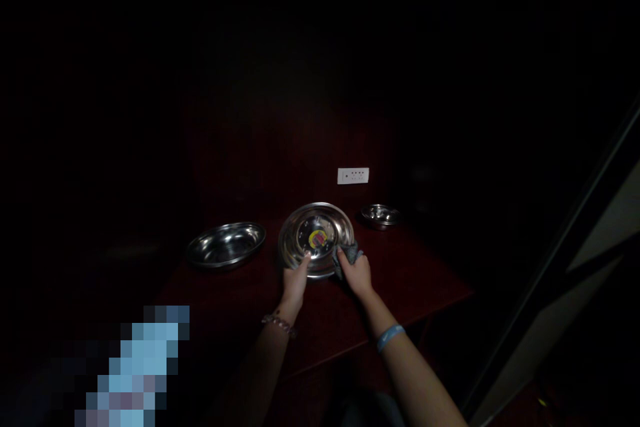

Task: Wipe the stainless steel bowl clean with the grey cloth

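Note:
A round, shiny steel plate (pixel 293 230) with a yellow and red sticker at its centre is tilted up toward me over the dark red table (pixel 420 280). My left hand (pixel 296 277) grips its near left rim, thumb on the inner face and fingers hidden behind. At the near right rim, my right hand (pixel 357 272) is closed on a grey cloth (pixel 345 257), which touches the plate's edge.
To the left on the table lies a larger steel dish (pixel 226 247). A small steel bowl (pixel 381 215) sits at the back right. A white socket panel (pixel 353 176) is on the dark wall behind. A pale framed panel (pixel 570 300) stands at the right. The surroundings are very dark.

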`<state>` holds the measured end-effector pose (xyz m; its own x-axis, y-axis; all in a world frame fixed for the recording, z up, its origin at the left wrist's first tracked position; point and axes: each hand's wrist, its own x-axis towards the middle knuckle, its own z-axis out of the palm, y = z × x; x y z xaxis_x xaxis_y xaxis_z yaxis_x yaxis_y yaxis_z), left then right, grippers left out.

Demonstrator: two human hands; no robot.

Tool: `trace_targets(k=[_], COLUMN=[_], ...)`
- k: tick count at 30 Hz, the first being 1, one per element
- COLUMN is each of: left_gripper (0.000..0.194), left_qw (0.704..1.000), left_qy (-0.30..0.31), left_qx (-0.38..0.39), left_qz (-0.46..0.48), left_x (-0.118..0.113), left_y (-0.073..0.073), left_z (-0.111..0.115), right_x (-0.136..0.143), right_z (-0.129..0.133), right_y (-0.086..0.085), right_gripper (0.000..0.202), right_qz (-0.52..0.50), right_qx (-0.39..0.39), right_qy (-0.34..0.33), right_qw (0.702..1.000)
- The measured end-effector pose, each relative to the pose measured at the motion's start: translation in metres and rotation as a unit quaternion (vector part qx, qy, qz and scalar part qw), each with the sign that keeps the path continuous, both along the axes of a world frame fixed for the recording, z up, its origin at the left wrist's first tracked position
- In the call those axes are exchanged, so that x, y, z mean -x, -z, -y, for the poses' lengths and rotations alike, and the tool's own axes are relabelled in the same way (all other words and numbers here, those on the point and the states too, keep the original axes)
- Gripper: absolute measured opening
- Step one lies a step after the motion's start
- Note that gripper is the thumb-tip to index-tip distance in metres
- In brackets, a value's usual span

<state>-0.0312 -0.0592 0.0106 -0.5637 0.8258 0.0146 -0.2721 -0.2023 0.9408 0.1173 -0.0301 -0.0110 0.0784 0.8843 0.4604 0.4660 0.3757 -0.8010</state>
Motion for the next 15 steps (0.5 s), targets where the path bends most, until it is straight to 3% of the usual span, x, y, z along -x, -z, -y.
trace_targets(k=[3,10,15], left_gripper=[0.039,0.047,0.051], left_qw=[1.000,0.988,0.983], left_qy=[0.008,0.107,0.165], left_qx=[-0.024,-0.110,-0.082], left_qz=[-0.008,-0.016,-0.016], left_x=[-0.001,-0.007,-0.011], left_y=[-0.001,0.004,0.007], left_z=[-0.001,-0.011,-0.011], right_x=[0.001,0.000,-0.001], right_z=[-0.002,-0.006,-0.008], right_y=[-0.001,-0.002,0.000], right_gripper=[0.040,0.038,0.042], right_qz=[-0.029,-0.133,-0.142], right_qx=[0.018,0.003,0.010], right_qy=[0.005,0.009,0.007], right_qw=[0.999,0.991,0.990])
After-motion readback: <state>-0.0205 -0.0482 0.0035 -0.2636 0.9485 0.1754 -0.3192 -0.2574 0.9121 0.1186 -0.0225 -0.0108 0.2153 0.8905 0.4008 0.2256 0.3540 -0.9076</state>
